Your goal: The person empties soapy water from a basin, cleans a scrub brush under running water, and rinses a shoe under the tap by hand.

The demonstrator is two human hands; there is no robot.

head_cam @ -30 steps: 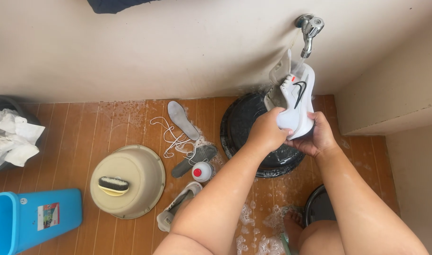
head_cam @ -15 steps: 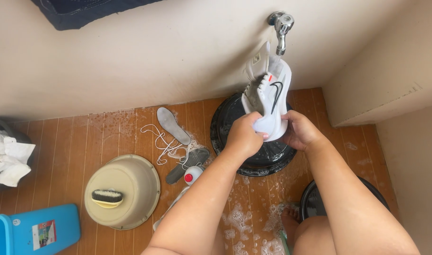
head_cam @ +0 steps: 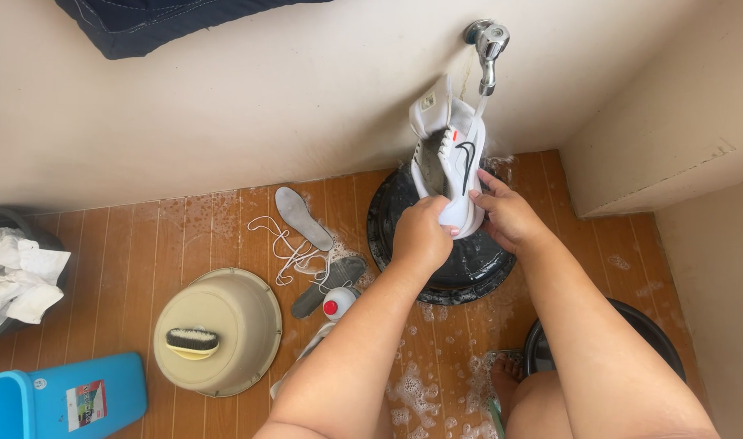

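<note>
A white sneaker (head_cam: 448, 150) with a black mark on its side is held toe-down, its opening under the metal tap (head_cam: 487, 45) on the wall. My left hand (head_cam: 422, 234) grips its toe end. My right hand (head_cam: 508, 213) rests against its sole side, fingers spread on it. Below them sits a black basin (head_cam: 477, 268) on the wet wooden floor.
Two grey insoles (head_cam: 304, 218) and white laces (head_cam: 283, 248) lie left of the basin, with a small white bottle with a red cap (head_cam: 337, 303). A beige upturned bowl (head_cam: 221, 329) carries a scrub brush (head_cam: 192, 341). A blue bin (head_cam: 62, 402), white cloths (head_cam: 18, 276), a second black basin (head_cam: 631, 333).
The sneaker has turned slightly, its opening now more toward me under the tap. My right hand has slid up along its side. The view has shifted a little.
</note>
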